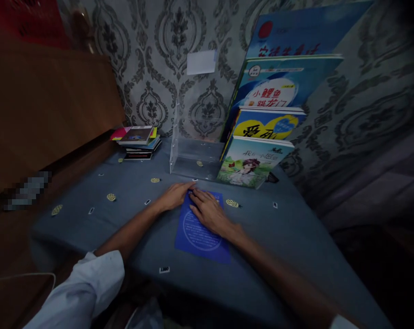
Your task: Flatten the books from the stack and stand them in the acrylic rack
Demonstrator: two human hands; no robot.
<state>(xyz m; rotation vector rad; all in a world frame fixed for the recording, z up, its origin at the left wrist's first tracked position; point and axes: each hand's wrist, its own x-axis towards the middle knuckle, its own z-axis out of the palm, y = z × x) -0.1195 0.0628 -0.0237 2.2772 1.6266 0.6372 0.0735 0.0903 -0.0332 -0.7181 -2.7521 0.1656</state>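
A blue printed sheet or thin book (202,244), with white text inside a circle, lies flat on the tablecloth; I cannot tell which it is. My right hand (209,211) rests on its upper part, palm down, fingers stretched toward the top edge. At the upper left corner is my left hand (174,196), its index finger extended to the right along that edge and its other fingers partly hidden. Just beyond the hands stands a clear acrylic rack (193,170). Several picture books rise in steps on its right side, the front one a green-covered book (250,167).
A small pile of books (138,141) sits at the back left of the grey-blue tablecloth (124,233). Patterned wallpaper (152,59) backs the table, with a white box-like plate (202,62) on it. Brown wooden furniture (52,100) borders the left; a pale cable (25,275) hangs below.
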